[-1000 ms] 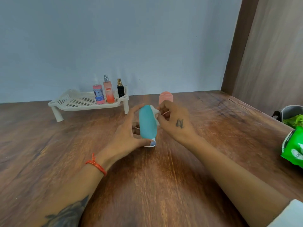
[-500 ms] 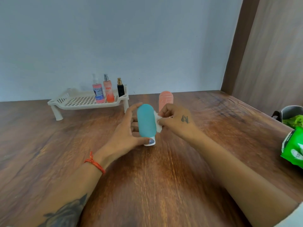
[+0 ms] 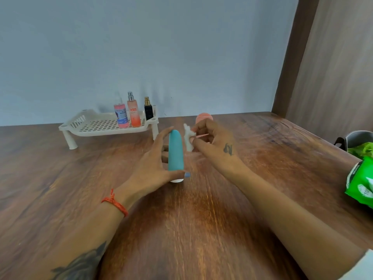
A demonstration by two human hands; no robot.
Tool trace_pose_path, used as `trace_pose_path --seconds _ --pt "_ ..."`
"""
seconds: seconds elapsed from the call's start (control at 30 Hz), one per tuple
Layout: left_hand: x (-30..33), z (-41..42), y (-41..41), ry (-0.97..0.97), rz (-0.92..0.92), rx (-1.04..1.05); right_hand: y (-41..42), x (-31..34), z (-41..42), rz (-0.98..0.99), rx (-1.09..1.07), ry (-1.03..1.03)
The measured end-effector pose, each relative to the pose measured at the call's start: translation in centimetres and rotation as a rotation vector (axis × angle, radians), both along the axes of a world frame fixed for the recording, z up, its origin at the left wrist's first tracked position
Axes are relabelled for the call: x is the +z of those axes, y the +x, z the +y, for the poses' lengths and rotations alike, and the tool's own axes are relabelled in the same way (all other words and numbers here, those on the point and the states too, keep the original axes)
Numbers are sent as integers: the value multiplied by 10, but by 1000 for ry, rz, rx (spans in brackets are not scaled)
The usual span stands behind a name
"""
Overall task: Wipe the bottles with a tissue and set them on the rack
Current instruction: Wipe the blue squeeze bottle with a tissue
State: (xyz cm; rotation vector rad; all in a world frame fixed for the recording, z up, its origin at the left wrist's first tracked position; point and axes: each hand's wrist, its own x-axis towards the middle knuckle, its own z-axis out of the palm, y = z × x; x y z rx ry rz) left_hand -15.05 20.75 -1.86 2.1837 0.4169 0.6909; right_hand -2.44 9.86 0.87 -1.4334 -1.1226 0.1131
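Observation:
A teal bottle (image 3: 176, 150) stands cap-down on the wooden table (image 3: 191, 219), held by my left hand (image 3: 153, 164) with fingers behind it and the thumb across its base. My right hand (image 3: 214, 142) pinches a small white tissue (image 3: 188, 138) just right of the bottle, a narrow gap between them. Behind my right hand an orange-pink bottle (image 3: 203, 117) shows only its top. The white slotted rack (image 3: 105, 126) stands at the back left, carrying a pink-labelled bottle (image 3: 121, 115), an orange spray bottle (image 3: 133, 112) and a small black bottle (image 3: 148, 110).
A green tissue packet (image 3: 361, 182) lies at the table's right edge, with a grey container (image 3: 357, 138) holding something green behind it. A wooden panel (image 3: 323, 67) rises at the right; a pale wall lies behind the rack.
My right hand has drawn the tissue off the teal bottle's side and lifted it slightly up and right. The left hand still holds the bottle upright in the same spot.

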Motion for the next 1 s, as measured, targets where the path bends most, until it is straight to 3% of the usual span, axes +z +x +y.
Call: trace_pose_path --seconds 0.1,0.23,0.43,0.57,0.7,0.8,1.0 --pt "1 -4 1 -103 -29 -60 -1 -5 3 -125 -57 77" --pt "-2 -3 2 -263 -70 -140 -6 -17 9 -353 -18 14" --pt "-1 -2 0 -445 -73 -273 0 -20 11 -218 -19 -33" --pt "0 -1 0 -502 -88 -305 5 -21 12 -232 -110 -63" --pt "-1 -2 0 -521 -109 -332 -3 -20 10 -508 -134 132" --pt "0 -3 -1 -501 -133 -305 -6 -25 13 -681 -56 148" --pt "2 -1 -1 -480 -83 -336 -2 -25 13 -515 -85 171"
